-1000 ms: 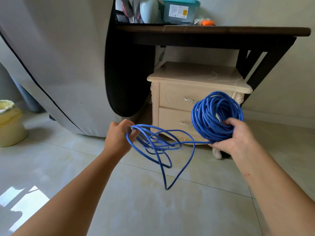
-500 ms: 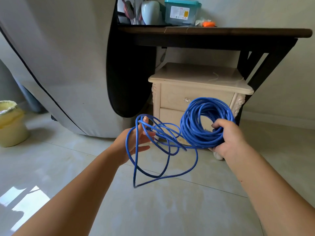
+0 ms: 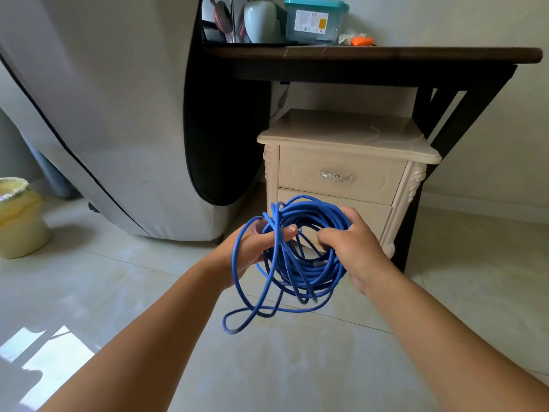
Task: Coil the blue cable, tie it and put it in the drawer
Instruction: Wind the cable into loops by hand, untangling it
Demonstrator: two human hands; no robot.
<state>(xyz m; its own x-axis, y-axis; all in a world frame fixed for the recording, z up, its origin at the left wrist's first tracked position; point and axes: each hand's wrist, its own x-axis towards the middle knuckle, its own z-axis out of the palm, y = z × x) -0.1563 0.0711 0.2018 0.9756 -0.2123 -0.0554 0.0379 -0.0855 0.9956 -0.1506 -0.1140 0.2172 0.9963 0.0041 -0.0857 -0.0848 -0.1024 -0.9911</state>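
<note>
while both hands hold blue cable [image 3: 309, 270] mid-air, close together, before nightstand [image 3: 341, 135]: left hand [image 3: 255, 243] curled round loose strands, right hand [image 3: 355, 249] clamped on main coil. coil untied. risk: slack loops [image 3: 233, 331] dangling below slip free, tangle, coil springs apart if either grip eases. drawer [image 3: 309, 173] shut, needs spare hand.

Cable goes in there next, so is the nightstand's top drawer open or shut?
Shut: the top drawer sits flush in the cream nightstand, with no gap showing its inside.
</note>
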